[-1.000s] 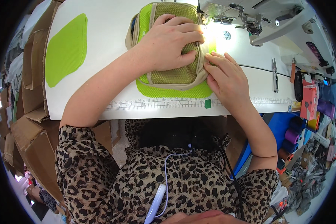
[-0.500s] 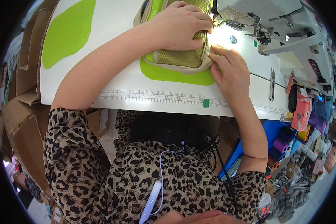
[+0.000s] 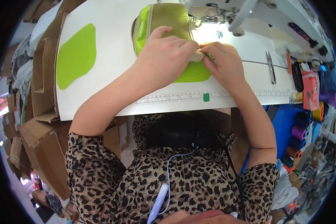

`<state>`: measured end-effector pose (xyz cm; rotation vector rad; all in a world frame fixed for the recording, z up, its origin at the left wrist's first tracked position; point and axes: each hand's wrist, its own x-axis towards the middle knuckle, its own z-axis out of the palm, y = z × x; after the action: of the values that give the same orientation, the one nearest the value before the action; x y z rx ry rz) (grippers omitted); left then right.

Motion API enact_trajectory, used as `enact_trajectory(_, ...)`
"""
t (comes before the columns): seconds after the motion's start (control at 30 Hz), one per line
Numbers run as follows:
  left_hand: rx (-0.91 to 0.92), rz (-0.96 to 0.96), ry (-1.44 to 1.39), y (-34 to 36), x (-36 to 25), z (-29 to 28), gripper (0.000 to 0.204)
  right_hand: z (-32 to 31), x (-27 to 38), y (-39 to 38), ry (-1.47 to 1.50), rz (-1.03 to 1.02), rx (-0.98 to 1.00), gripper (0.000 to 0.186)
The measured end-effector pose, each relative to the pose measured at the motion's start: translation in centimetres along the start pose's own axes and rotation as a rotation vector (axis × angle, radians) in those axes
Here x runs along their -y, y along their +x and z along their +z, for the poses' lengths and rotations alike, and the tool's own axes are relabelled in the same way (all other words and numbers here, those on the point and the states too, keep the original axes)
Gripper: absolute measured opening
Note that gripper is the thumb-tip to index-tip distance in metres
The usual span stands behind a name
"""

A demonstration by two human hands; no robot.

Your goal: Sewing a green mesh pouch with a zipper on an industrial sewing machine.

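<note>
Beige cloth edging of boxy olive-mesh pouch: pinching it at near right with left hand and right hand, fingers narrowed, apparently midway, leaving flat lime-green panel, left, untouched.

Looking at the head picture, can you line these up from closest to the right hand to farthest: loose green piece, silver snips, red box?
1. Silver snips: just right of the right hand.
2. Red box: farther right, past the snips.
3. Loose green piece: far over left.
</note>
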<state>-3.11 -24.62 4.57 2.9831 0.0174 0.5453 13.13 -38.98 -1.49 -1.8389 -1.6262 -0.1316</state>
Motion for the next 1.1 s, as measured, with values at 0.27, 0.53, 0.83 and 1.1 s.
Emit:
enact_trajectory(0.27, 0.206, 0.058, 0.126, 2.1, 0.2, -1.4, 0.018, 0.9, -0.4, 0.5, -0.091, -0.043, 0.011, 0.009)
enact_trajectory(0.53, -0.032, 0.202, 0.262, 2.6, -0.8, -0.3, 0.014, 1.4, -1.3, 0.4, -0.079, -0.031, 0.038, 0.01)
enact_trajectory(0.83, -0.064, 0.342, 0.27, 3.4, 1.4, -0.3, 0.007, 1.8, -1.2, 0.6, -0.055, -0.079, -0.005, 0.013)
enact_trajectory(1.1, 0.091, 0.269, 0.402, 3.1, -0.6, 1.1, 0.012, 1.4, -1.7, 0.2, -0.02, -0.054, 0.002, 0.012)
